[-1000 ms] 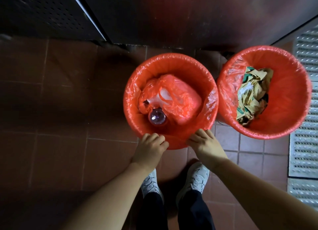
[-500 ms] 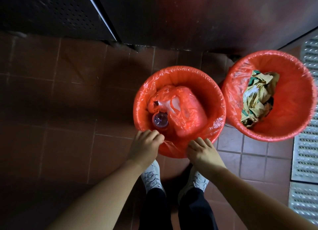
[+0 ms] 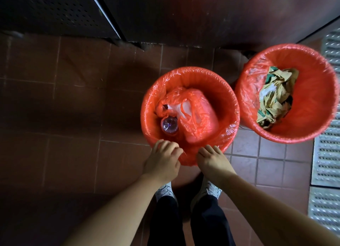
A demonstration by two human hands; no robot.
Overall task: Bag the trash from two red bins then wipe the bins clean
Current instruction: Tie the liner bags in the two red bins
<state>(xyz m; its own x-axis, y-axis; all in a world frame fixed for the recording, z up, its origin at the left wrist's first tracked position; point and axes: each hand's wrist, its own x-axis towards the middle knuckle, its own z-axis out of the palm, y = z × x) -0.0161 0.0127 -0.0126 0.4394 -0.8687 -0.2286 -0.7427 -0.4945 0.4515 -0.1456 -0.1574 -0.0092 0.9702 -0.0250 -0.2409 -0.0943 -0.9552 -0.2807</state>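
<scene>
Two red bins stood on the tiled floor (image 3: 70, 102), each lined with a thin red plastic liner folded over its rim. The nearer bin (image 3: 228, 98) was placed directly in front of the feet; the second bin (image 3: 323, 98) stood just beside it to the right, close to a metal grate (image 3: 326, 153). Inside the nearer bin a knotted red bag (image 3: 195, 115) and a clear plastic bottle (image 3: 169, 125) were seen; crumpled brown paper (image 3: 276, 96) lay in the other.

The left hand (image 3: 162, 163) was curled at the near rim, its fingertips pinched on a fold of the liner (image 3: 185, 159). The right hand (image 3: 213, 162) was laid against the same stretch of rim with fingers bent down over the outside, though whether plastic was truly gripped there could not be told.

The step in hand was judged to be the freeing of the liner from the rim. It would best be done by peeling the fold upward a little at a time around the rim (the film looked thin and likely to tear), the edge being gathered evenly toward the centre so the bottle and bag stayed enclosed before anything was lifted.
</scene>
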